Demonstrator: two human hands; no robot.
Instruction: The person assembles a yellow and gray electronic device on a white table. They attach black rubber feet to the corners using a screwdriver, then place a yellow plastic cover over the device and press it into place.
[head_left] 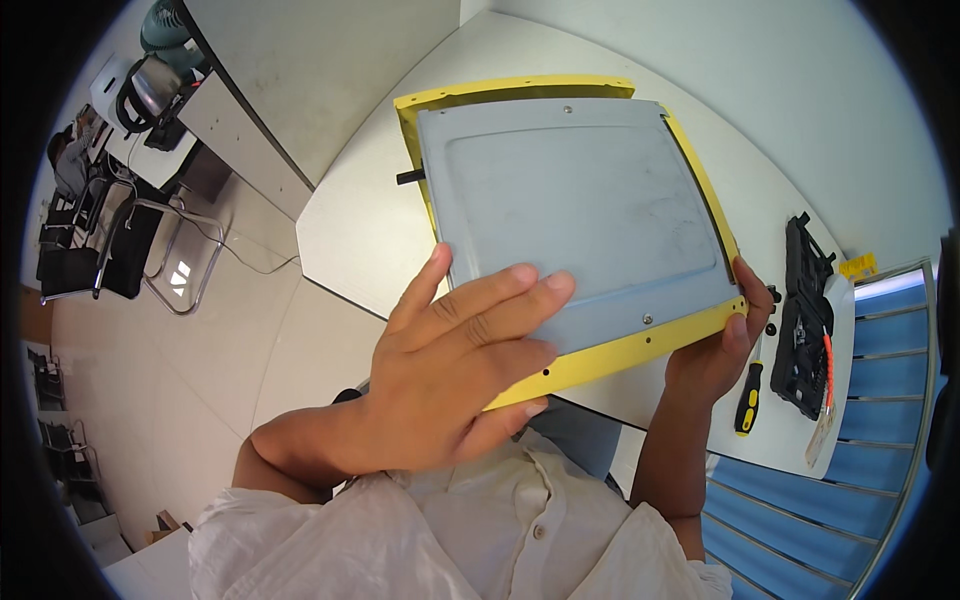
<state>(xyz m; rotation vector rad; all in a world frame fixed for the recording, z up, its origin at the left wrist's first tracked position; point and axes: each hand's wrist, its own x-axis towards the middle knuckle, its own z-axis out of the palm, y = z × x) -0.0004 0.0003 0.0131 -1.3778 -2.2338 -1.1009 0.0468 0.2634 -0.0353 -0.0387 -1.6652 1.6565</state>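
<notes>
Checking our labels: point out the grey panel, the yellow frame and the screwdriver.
Grey panel [590, 195]: head view, middle of its flat face.
Yellow frame [600, 358]: head view, edge nearest the person.
Screwdriver [749, 400]: head view, black-and-yellow handle.

Two hands [440, 365] [712, 362], one panel [575, 200], one screwdriver [749, 400]

Silver kettle [157, 84], black chair [128, 250]

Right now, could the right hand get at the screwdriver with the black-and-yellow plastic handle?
Likely yes, though not without letting go: the right hand grips a corner of the yellow metal-looking frame. The screwdriver lies close by on the white table, with nothing covering it.
</notes>
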